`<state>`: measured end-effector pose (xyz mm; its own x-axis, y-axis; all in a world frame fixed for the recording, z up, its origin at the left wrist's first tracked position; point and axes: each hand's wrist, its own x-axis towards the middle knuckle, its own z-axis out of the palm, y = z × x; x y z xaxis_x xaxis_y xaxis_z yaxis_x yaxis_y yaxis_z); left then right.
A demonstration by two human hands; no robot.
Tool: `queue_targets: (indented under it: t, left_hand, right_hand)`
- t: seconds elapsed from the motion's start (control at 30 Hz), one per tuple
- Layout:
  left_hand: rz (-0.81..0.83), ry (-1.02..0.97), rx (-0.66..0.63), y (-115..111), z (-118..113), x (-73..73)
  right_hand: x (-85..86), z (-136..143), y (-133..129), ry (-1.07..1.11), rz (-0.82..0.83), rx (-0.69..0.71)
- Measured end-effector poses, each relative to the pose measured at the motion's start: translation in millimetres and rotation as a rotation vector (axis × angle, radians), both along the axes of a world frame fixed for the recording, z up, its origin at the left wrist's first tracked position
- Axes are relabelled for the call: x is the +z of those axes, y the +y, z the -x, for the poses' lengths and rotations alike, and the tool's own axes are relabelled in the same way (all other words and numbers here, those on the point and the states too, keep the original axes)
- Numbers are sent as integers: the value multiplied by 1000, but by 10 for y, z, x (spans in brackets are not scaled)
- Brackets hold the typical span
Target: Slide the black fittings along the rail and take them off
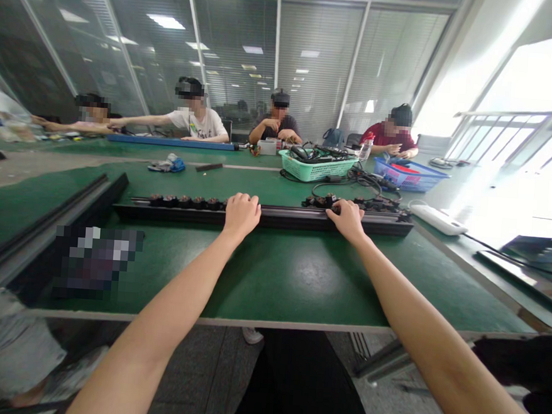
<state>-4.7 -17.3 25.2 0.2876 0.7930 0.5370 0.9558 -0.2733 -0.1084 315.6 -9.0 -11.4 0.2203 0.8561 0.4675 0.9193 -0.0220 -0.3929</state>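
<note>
A long black metal rail (294,219) lies crosswise on the green table in front of me. My left hand (242,215) is closed over its middle, fingers curled down behind the far side. Directly left of that hand, a row of small black fittings (186,202) sits along the rail. My right hand (349,218) is closed over the rail further right, with the thumb at its near side. More small black parts (321,201) cluster behind and beside the right fingers. Whether either hand also holds one of these parts is hidden.
Behind the rail stand a green basket (314,170) full of cables and a blue basket (410,177). A white power strip (438,218) lies to the right. Another long black rail (73,230) runs along the left. Several people sit across the table.
</note>
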Motion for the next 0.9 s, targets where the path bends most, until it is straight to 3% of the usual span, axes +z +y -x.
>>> queue_targets:
  t: [0.9]
  left_hand:
    - [8,-5,3,-16,-14,11]
  right_hand:
    - [-13,-88,-27,-67,-103,6]
